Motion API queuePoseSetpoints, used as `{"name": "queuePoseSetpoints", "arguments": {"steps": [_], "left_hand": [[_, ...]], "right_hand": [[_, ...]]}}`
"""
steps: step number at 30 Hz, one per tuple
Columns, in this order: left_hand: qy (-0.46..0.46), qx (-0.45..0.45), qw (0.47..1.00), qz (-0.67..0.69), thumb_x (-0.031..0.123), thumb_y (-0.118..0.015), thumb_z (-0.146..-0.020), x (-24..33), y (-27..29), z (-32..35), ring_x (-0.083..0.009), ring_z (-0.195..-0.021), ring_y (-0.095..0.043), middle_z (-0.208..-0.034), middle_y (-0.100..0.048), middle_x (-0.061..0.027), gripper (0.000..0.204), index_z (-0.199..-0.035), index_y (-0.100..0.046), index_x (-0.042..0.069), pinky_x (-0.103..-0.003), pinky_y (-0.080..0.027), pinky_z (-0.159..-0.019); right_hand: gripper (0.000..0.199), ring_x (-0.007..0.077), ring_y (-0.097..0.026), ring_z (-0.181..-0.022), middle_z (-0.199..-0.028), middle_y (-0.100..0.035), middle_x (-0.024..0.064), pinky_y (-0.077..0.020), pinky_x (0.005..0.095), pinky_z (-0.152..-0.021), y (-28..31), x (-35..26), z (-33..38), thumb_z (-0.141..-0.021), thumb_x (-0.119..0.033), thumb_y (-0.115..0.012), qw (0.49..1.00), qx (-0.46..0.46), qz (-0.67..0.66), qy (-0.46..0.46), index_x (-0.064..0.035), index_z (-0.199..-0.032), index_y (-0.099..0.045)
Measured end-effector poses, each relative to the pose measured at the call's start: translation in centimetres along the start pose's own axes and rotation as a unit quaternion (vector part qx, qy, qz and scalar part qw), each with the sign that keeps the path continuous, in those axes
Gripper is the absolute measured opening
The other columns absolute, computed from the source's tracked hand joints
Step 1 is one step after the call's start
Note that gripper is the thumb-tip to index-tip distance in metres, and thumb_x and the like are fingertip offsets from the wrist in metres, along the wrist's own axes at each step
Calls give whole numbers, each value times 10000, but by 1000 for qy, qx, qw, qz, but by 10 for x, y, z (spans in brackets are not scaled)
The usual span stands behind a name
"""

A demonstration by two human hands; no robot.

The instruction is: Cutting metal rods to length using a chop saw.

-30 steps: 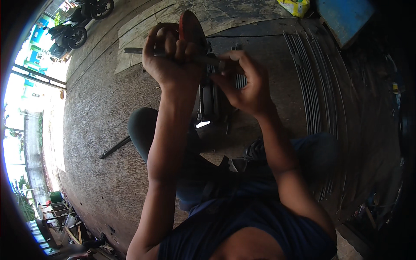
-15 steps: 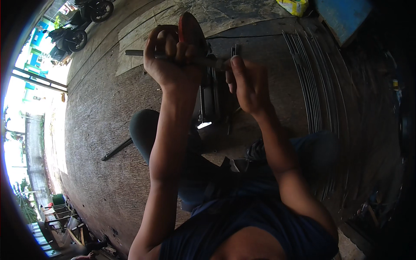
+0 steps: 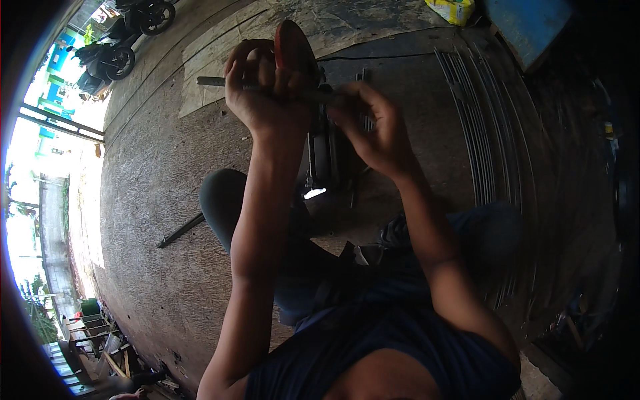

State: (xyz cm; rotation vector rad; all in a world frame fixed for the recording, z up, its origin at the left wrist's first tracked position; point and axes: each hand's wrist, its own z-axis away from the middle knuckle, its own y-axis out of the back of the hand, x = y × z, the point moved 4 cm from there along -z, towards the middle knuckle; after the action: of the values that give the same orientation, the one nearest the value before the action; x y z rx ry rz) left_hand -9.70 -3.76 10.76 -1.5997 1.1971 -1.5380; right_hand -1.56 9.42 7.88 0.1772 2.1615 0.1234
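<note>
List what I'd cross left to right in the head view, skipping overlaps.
Lower motorcycle → loose dark bar on the floor → left hand → right hand → yellow bag → blue panel.

The rod (image 3: 211,81) is grey, the disc (image 3: 294,50) has a red side, the shirt (image 3: 407,333) is dark blue, and the bag (image 3: 452,9) is yellow and white

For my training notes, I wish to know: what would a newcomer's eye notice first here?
Probably the red-edged disc at top centre, beside the left grip. That grip encloses a dark rod, with the right grip at its right end. Motorcycles stand at upper left.
</note>
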Motion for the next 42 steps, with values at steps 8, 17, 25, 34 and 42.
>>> {"name": "queuePoseSetpoints", "arguments": {"steps": [8, 17, 25, 34, 42], "left_hand": [[-9, 60, 998, -17, 334, -467, -899, 0, -1, 2, -84, -399, -287, -548, -401, 73, 195, -800, -531, 178, -215, -295, -393], [-9, 56, 998, -6, 283, -417, -935, 0, -5, 5, -80, -397, -186, -486, -203, 56, 276, -696, -455, 149, -240, -209, -389], [-24, 43, 998, -30, 304, -431, -923, 2, -3, 0, -71, -387, -192, -483, -232, 70, 275, -672, -409, 192, -217, -234, -369], [-26, -4, 998, -52, 297, -410, -942, 6, -5, -3, -57, -391, -184, -501, -219, 71, 278, -690, -421, 179, -199, -218, -364], [-38, 36, 997, -55, 328, -396, -952, 8, -1, -2, -62, -401, -220, -518, -250, 73, 307, -683, -404, 180, -202, -245, -380]], "right_hand": [[389, 101, -554, -864, -1073, -534, 64, -429, 238, -579, -3, 7, 3, -813, -42, -637, 997, -29, -32, -64, -61, -1176, -496], [309, 87, -572, -819, -1034, -556, 46, -471, 244, -631, 3, -2, 3, -859, -81, -681, 993, 41, -73, 83, -41, -1132, -541], [301, 81, -600, -702, -891, -635, 46, -470, 236, -622, -4, -5, 2, -893, -86, -645, 990, 76, -121, 18, -21, -1178, -571], [238, 72, -598, -662, -774, -643, 39, -457, 224, -545, -11, -8, 5, -938, -137, -604, 989, 120, 1, 90, -4, -1135, -616], [188, 86, -609, -653, -782, -635, 54, -456, 224, -536, -12, -3, -5, -916, -112, -632, 991, 90, -91, 45, 9, -1060, -631]]}}
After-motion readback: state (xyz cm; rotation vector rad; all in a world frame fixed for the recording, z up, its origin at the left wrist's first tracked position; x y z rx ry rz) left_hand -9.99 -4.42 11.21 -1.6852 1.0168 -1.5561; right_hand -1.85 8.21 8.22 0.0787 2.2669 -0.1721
